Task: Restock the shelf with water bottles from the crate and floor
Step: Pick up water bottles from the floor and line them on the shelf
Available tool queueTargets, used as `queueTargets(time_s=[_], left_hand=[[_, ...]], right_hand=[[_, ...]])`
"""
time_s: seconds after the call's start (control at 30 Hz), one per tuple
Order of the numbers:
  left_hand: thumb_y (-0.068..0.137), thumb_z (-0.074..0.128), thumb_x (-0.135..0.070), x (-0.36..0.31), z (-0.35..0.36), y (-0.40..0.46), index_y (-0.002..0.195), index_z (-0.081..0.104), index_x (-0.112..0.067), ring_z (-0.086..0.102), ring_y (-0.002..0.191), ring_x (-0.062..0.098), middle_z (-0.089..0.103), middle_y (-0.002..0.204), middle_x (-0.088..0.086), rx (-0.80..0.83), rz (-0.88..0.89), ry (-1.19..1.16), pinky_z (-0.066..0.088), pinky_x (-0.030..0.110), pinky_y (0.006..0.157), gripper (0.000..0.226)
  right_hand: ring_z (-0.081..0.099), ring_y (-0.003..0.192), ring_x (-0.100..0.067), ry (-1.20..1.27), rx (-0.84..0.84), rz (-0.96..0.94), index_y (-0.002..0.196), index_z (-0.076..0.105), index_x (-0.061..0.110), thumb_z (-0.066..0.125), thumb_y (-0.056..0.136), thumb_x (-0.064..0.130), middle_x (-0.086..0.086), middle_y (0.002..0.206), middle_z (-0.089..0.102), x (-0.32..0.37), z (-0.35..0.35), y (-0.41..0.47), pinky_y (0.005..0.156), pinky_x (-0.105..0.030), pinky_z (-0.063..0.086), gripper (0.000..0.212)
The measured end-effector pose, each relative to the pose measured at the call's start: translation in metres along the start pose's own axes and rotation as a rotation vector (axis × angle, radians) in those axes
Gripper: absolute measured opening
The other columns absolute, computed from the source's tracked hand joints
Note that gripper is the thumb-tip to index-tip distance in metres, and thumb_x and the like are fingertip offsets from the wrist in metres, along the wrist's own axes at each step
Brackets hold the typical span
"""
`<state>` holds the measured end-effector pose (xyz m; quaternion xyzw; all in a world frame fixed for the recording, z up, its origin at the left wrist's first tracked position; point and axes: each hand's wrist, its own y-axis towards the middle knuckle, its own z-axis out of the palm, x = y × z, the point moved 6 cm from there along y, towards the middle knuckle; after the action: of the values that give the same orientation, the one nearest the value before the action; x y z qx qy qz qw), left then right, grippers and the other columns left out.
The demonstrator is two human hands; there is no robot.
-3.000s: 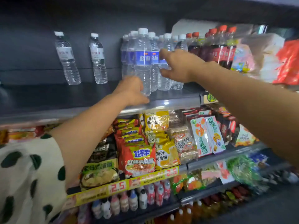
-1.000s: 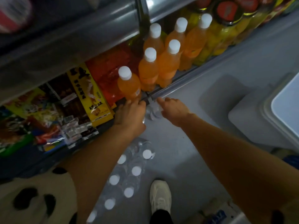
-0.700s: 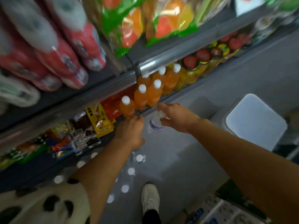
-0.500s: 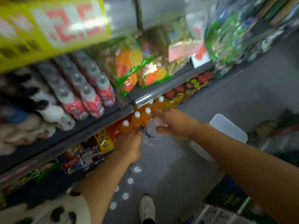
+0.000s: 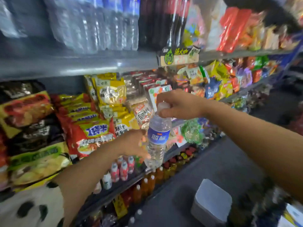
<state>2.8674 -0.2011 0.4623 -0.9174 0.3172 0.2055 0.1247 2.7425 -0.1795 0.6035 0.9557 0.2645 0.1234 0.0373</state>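
Note:
A clear water bottle (image 5: 157,139) with a blue label hangs upright in front of the snack shelves. My right hand (image 5: 177,104) grips it by the white cap. My left hand (image 5: 133,143) is beside the bottle's lower half, with fingertips touching its side. Above, on the grey top shelf (image 5: 78,64), stands a blurred row of water bottles (image 5: 95,25). Caps of more water bottles (image 5: 135,216) show on the floor at the bottom.
Dark soda bottles (image 5: 161,22) stand right of the water row. Noodle and snack packs (image 5: 91,128) fill the middle shelf, small drink bottles (image 5: 122,169) and orange bottles (image 5: 147,184) the lower ones. A white lidded bin (image 5: 212,202) sits on the grey floor.
My right hand has lifted the bottle from floor level up to mid-shelf height, and my left hand rose beside it. The view swung up from the floor to the upper shelves.

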Motion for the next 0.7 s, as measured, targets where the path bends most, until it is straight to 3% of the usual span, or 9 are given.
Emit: queueTargets(time_s=[0.17, 0.3, 0.43, 0.57, 0.7], left_hand=[[0.070, 0.083, -0.040, -0.034, -0.108, -0.038, 0.124, 0.053, -0.019, 0.057, 0.100, 0.014, 0.059, 0.117, -0.003, -0.119, -0.031, 0.043, 0.049, 0.027, 0.086, 0.065], [0.069, 0.084, -0.037, -0.056, -0.198, -0.051, 0.115, 0.059, -0.015, 0.064, 0.095, 0.020, 0.066, 0.108, 0.001, -0.281, -0.080, 0.154, 0.052, 0.032, 0.082, 0.056], [0.071, 0.083, -0.035, -0.061, -0.271, -0.059, 0.118, 0.060, -0.010, 0.064, 0.094, 0.019, 0.067, 0.101, 0.000, -0.414, -0.205, 0.178, 0.051, 0.030, 0.086, 0.058], [0.072, 0.083, -0.030, -0.054, -0.312, -0.060, 0.116, 0.061, -0.007, 0.063, 0.096, 0.024, 0.065, 0.101, 0.003, -0.549, -0.326, 0.143, 0.051, 0.032, 0.085, 0.055], [0.070, 0.084, -0.033, -0.044, -0.332, -0.058, 0.106, 0.065, -0.009, 0.065, 0.094, 0.025, 0.069, 0.102, 0.008, -0.644, -0.445, 0.139, 0.053, 0.036, 0.085, 0.047]], right_hand=[[0.043, 0.059, -0.006, -0.058, -0.109, -0.075, 0.083, 0.057, 0.014, 0.059, 0.079, 0.028, 0.004, 0.071, 0.054, 0.054, -0.112, 0.020, 0.058, -0.011, 0.035, 0.015], [0.050, 0.074, -0.014, -0.100, -0.215, -0.136, 0.086, 0.060, 0.006, 0.057, 0.086, 0.026, -0.007, 0.081, 0.059, 0.073, -0.189, 0.048, 0.070, -0.034, 0.043, 0.020], [0.051, 0.073, -0.015, -0.113, -0.326, -0.185, 0.085, 0.060, 0.018, 0.056, 0.090, 0.022, -0.001, 0.077, 0.056, 0.079, -0.241, 0.086, 0.071, -0.025, 0.036, 0.007], [0.055, 0.080, -0.018, -0.119, -0.382, -0.231, 0.086, 0.066, 0.009, 0.057, 0.087, 0.023, -0.009, 0.085, 0.063, 0.075, -0.272, 0.130, 0.074, -0.031, 0.044, 0.017], [0.055, 0.082, -0.019, -0.070, -0.427, -0.289, 0.090, 0.066, 0.007, 0.056, 0.087, 0.023, -0.007, 0.087, 0.063, 0.067, -0.289, 0.173, 0.070, -0.025, 0.039, 0.019]])
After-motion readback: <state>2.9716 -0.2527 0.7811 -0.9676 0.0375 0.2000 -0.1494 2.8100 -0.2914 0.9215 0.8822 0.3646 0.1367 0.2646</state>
